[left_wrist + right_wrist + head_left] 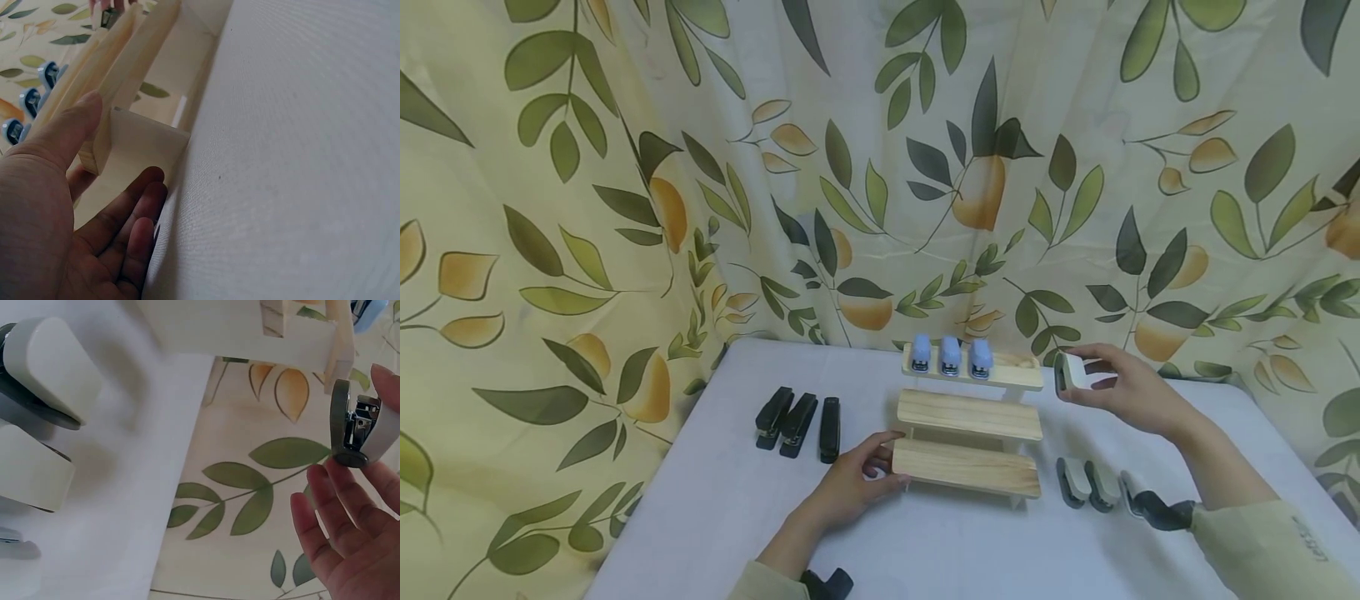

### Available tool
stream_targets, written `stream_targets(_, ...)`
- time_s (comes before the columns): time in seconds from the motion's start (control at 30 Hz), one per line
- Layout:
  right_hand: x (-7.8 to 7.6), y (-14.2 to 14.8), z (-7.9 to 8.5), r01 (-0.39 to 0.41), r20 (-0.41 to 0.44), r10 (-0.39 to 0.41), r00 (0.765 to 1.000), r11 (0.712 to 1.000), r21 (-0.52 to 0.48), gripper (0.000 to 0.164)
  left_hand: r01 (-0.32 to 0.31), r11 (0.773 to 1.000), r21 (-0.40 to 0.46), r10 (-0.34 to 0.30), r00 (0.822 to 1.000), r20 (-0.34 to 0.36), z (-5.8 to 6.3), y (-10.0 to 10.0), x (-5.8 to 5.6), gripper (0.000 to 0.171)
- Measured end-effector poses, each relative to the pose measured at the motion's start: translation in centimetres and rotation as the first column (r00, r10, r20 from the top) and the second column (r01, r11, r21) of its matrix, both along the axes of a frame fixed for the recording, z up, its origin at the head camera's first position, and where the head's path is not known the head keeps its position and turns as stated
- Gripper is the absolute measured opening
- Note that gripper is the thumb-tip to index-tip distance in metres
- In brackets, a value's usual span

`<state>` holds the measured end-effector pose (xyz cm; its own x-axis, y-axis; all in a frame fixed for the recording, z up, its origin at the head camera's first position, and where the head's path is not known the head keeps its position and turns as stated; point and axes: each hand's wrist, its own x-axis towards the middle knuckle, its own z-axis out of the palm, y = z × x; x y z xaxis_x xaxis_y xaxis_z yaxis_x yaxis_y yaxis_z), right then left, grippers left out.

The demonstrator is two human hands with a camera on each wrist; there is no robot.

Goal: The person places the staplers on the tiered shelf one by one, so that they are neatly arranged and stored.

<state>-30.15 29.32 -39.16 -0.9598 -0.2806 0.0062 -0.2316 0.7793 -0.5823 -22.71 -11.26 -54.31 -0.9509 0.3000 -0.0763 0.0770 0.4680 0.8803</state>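
Note:
A white-and-dark-grey stapler (1070, 373) is held up by my right hand (1123, 387), pinched between thumb and fingers. In the right wrist view the metal inside of this stapler (362, 422) shows. It is in the air just past the right end of the top shelf (1018, 367) of a three-tier wooden rack. My left hand (850, 483) grips the left end of the lowest shelf (966, 468). In the left wrist view its thumb lies on the wood and the other fingers are beside the white side panel (147, 128). Three blue staplers (950, 357) stand on the top shelf's left part.
Three black staplers (797, 423) lie on the white-covered table (715, 508), left of the rack. Several white-and-grey staplers (1075, 482) rest to its right, below my right forearm. A leaf-and-fruit patterned curtain (880, 208) hangs behind the table. The middle shelf (966, 415) is bare wood.

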Motion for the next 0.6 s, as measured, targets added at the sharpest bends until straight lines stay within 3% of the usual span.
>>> stream_targets(0.6,0.0,-1.6,1.6,-0.027,-0.017,0.027,0.999,0.999,-0.02,0.077,0.0,1.0,0.005,0.0,1.0,0.005,0.1,0.0,0.0,0.061)
